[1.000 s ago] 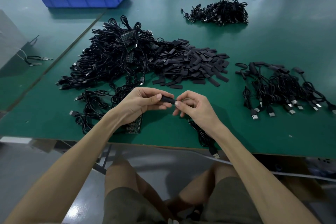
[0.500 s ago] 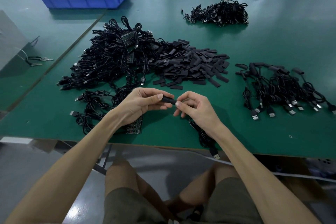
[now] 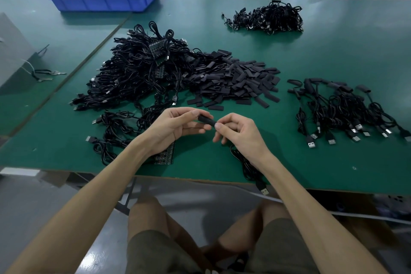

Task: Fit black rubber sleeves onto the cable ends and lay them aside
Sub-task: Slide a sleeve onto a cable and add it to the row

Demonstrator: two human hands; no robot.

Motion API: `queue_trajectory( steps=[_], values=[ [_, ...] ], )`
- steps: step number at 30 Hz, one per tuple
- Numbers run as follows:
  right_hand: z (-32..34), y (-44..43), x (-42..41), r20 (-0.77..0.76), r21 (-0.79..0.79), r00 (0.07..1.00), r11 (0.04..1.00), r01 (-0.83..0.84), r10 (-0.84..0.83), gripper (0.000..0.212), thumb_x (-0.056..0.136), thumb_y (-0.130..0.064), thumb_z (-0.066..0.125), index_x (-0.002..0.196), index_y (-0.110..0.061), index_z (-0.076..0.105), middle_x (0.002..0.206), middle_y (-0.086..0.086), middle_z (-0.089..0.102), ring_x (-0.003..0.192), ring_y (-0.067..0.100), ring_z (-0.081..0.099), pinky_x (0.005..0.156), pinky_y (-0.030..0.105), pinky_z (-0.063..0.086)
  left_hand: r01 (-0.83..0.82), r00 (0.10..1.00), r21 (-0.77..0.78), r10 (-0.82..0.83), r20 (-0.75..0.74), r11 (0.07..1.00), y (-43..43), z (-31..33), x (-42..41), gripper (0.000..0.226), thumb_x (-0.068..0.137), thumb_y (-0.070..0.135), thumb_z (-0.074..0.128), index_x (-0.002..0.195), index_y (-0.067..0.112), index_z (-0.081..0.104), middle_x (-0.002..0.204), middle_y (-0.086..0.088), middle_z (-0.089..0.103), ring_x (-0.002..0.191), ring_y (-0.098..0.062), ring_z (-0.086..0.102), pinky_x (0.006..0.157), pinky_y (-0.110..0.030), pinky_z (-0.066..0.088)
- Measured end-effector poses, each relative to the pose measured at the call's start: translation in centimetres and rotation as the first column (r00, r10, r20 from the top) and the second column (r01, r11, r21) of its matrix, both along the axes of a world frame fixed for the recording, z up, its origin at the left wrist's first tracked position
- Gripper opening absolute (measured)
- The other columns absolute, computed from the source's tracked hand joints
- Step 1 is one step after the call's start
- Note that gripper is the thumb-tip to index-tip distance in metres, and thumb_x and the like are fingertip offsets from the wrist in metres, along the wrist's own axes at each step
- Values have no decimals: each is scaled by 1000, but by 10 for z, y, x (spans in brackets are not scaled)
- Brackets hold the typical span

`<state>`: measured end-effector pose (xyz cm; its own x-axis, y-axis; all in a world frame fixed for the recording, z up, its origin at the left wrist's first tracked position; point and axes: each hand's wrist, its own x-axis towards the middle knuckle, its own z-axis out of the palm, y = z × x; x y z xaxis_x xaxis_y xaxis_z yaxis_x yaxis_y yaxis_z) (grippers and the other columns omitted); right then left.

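rubber sleeve [image 3: 206, 119]: black, tubular, matte | left hand [image 3: 175, 127] pinches one end | right hand [image 3: 239, 131] pinches other

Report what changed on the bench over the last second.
Nothing visibly changed. The left hand and right hand still pinch the black rubber sleeve between them, one at each end, above the table's near edge. The loose sleeves and cable heaps lie as before.
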<state>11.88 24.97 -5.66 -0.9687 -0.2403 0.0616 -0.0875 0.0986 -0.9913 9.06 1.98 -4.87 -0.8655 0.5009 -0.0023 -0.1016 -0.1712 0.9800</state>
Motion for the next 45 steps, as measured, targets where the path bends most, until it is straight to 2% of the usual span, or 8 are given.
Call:
queue_trajectory(
  steps=[6, 22, 26, 31, 35, 38, 42, 45],
  values=[
    [0, 1, 0, 5, -8, 1000, 1000, -19, 19, 13, 96, -17, 74, 96, -5, 69, 77, 10, 77, 64, 12, 63, 67, 23, 54, -69, 998, -37, 69, 4, 997, 0, -3, 0, 23, 95, 10, 69, 116, 0, 72, 103, -22, 73, 94, -26, 72, 84, -30, 58],
    [-4, 0, -2, 15, -26, 1000, 1000, 2, -1, 12, 93, -16, 77, 99, -6, 73, 78, 9, 77, 73, 16, 70, 71, 26, 55, -270, 961, -68, 265, -72, 960, 0, 5, -5, 24, 90, 12, 73, 111, 1, 74, 82, -15, 69, 72, -21, 67, 77, -28, 57],
    [-3, 1, -3, 15, -118, 995, 988, 95, -94, 11, 96, -16, 74, 100, -6, 71, 77, 6, 77, 72, 12, 67, 71, 21, 54, -319, 948, -66, 317, -36, 946, 13, 14, -2, 39, 90, 21, 72, 121, -2, 65, 102, -19, 73, 88, -26, 74, 77, -31, 59],
    [-3, 8, -5, 58, -318, 963, 909, 268, -263, 6, 98, -13, 70, 101, -9, 67, 78, -1, 74, 72, 6, 65, 71, 18, 51, -114, 993, -391, 99, -57, 913, 47, 18, 15, 27, 96, 23, 70, 113, 2, 66, 99, -16, 74, 83, -27, 76, 63, -28, 59],
    [-4, 11, -6, 103, -361, 947, 875, 322, -305, 9, 96, -17, 72, 102, -12, 66, 80, -1, 74, 72, 6, 61, 73, 23, 49, -121, 969, -702, -72, -238, 702, 81, 18, 22, 32, 96, 45, 66, 105, 14, 71, 74, -3, 75, 47, -14, 61, 48, -25, 49],
    [-5, 11, -6, 125, -371, 938, 861, 347, -324, 10, 96, -19, 72, 101, -14, 66, 80, -2, 74, 71, 6, 60, 73, 26, 49, -124, 971, -778, -84, -222, 616, 93, 22, 21, 32, 94, 43, 68, 95, 11, 71, 65, -2, 74, 41, -14, 56, 46, -21, 45],
    [-2, 9, -7, 182, -387, 908, 822, 419, -377, 21, 101, -30, 63, 108, -10, 67, 91, 0, 75, 86, 13, 66, 86, 34, 55, -37, 994, -646, -38, -101, 762, 95, 36, 11, 21, 96, 14, 67, 92, -6, 69, 67, -12, 74, 49, -18, 65, 51, -22, 52],
    [-3, 9, -11, 207, -339, 867, 798, 498, -453, 16, 108, -20, 54, 113, -11, 66, 106, 6, 73, 106, 26, 69, 101, 47, 55, -81, 990, -560, 1, -141, 824, 97, 59, -7, 19, 97, 13, 68, 92, -5, 71, 76, -17, 74, 62, -22, 70, 61, -28, 59]
  ],
)
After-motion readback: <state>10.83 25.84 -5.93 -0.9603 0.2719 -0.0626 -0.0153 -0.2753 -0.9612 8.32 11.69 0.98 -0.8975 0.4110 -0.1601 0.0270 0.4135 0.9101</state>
